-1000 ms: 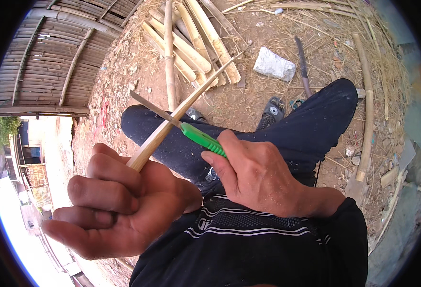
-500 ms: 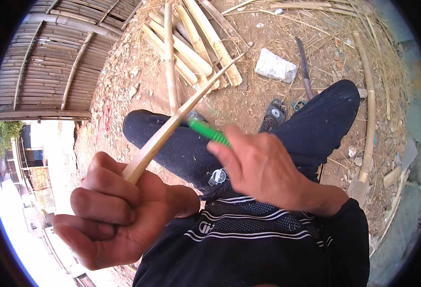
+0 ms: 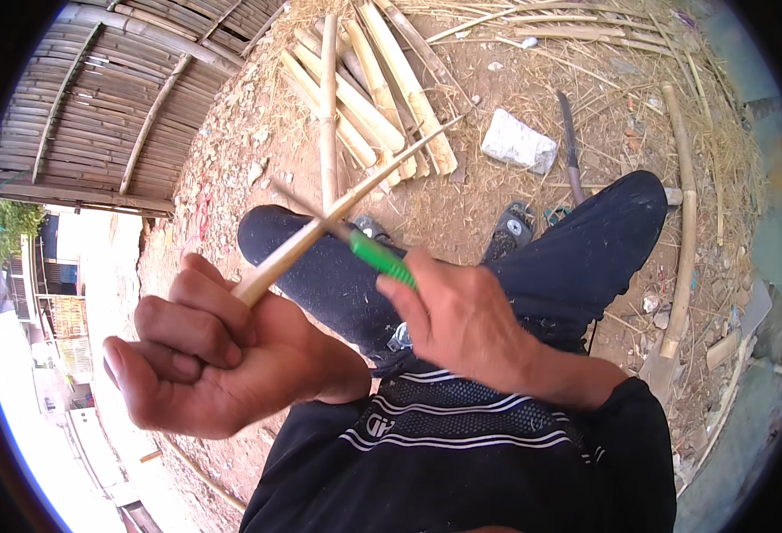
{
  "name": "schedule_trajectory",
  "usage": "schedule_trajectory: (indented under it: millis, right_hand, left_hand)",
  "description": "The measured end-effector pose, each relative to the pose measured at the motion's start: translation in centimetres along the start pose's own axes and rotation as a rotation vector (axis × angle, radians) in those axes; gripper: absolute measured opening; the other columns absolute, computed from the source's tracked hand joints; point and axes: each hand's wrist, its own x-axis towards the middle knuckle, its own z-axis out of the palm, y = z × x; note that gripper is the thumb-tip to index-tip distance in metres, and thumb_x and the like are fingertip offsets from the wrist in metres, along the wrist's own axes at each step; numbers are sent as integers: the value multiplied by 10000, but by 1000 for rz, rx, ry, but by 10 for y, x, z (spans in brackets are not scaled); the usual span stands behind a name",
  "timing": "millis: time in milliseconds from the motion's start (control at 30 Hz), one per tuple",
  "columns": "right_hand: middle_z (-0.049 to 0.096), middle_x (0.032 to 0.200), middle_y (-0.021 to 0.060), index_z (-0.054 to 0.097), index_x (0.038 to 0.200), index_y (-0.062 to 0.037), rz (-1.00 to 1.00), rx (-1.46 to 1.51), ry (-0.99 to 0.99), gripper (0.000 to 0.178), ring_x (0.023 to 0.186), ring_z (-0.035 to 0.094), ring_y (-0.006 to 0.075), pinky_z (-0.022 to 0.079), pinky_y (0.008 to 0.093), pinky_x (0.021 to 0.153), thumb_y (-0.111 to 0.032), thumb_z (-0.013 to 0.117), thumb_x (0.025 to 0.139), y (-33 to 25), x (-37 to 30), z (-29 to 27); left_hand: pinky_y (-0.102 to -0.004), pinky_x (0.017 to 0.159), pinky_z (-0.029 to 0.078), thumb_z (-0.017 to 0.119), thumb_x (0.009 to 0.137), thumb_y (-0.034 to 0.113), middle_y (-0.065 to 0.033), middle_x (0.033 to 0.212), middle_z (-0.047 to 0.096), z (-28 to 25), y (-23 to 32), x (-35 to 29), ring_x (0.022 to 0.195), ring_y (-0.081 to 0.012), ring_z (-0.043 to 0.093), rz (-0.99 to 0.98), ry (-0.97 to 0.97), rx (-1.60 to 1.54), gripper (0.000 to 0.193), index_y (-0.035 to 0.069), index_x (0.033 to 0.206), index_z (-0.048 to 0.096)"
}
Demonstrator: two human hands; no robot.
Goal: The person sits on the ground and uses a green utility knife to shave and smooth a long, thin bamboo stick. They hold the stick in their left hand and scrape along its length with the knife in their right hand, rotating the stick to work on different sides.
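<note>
My left hand (image 3: 222, 346) is closed round the thick end of a pale, tapered bamboo strip (image 3: 295, 249). The strip slants up and away to the right, ending in a thin point. In my right hand (image 3: 471, 315) is a knife (image 3: 379, 257) with a green handle, gripped with the fingers wrapped round it. Its narrow, dark blade crosses the strip near mid-length and appears to touch it. My right fingertips are partly hidden behind the hand.
Split bamboo pieces (image 3: 382, 89) lie piled ahead, beside an upright-looking bamboo pole (image 3: 328, 107). A white stone block (image 3: 519, 140) and a long dark machete (image 3: 570, 133) rest on the straw-strewn ground. At right lies a long-handled tool (image 3: 682, 213). A bamboo-slat wall (image 3: 98, 107) stands at far left.
The knife blade, blurred before, now shows clearly across the strip. My left hand has risen slightly in the picture, and the right hand has shifted a little left and down.
</note>
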Motion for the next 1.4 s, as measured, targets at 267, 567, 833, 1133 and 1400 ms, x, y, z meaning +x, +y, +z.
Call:
schedule_trajectory:
  millis: [267, 567, 833, 1133, 1400]
  right_hand:
    - [532, 556, 244, 529, 843, 53, 136, 58, -41, 309, 530, 586, 399, 435, 457, 478, -233, 488, 953, 7, 11, -13]
    - [521, 493, 182, 491, 760, -5, 17, 86, -21, 302, 490, 591, 357, 463, 411, 441, -249, 516, 935, -4, 19, -29]
    - [500, 448, 164, 497, 784, -5, 124, -111, -44, 309, 422, 566, 360, 460, 424, 407, -269, 500, 946, 11, 24, -8]
    - [500, 435, 114, 558, 794, 20, 197, -142, 72, 407, 393, 562, 262, 454, 390, 390, -321, 434, 978, 48, 31, -10]
    - [562, 523, 204, 583, 813, 59, 403, -222, 45, 457, 490, 599, 368, 474, 446, 457, -328, 407, 981, 128, 17, 28]
  left_hand:
    - [-221, 418, 152, 474, 900, 164, 33, 456, 184, 9, 0, -4, 370, -49, 125, -13, 104, 28, 459, 204, 539, 195]
    - [-221, 422, 166, 467, 905, 175, 40, 456, 182, 4, -1, 2, 356, -49, 115, 0, -48, -53, 453, 186, 541, 198]
    - [-221, 413, 159, 450, 885, 157, 34, 455, 188, 4, -4, 9, 362, -58, 121, -22, 5, -26, 426, 176, 539, 204]
    - [-209, 326, 110, 446, 917, 137, 37, 502, 133, -2, -5, 6, 355, -56, 139, -31, -40, -250, 335, 130, 631, 272]
    - [-207, 358, 127, 417, 940, 175, 36, 486, 170, 0, -10, 17, 378, -50, 105, -92, 29, -161, 345, 149, 632, 262]
